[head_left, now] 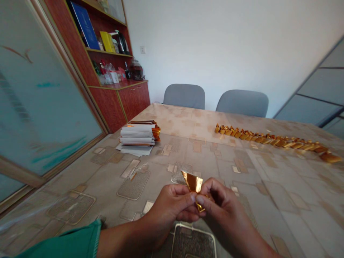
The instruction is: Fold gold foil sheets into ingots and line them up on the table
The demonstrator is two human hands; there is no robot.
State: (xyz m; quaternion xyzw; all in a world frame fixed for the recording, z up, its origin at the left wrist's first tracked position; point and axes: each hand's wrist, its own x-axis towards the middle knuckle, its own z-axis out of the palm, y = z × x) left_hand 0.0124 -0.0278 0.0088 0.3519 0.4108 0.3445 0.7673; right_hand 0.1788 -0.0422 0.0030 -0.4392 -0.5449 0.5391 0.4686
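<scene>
Both hands meet above the near part of the table, pinching one piece of folded gold foil paper [192,181]. My left hand [174,202] grips it from the left, thumb on the near face. From the other side my right hand [220,200] holds it, thumb tip close to the left thumb. A shiny pointed flap stands up above the thumbs, and a small folded end shows below them. The middle of the foil is hidden by the fingers.
A stack of folded paper [137,138], white and gold, lies at the table's left. A long row of folded gold pieces [268,139] stretches across the right. Two grey chairs [184,96] stand behind the patterned tablecloth [150,168]. A red cabinet [134,96] is at the back left.
</scene>
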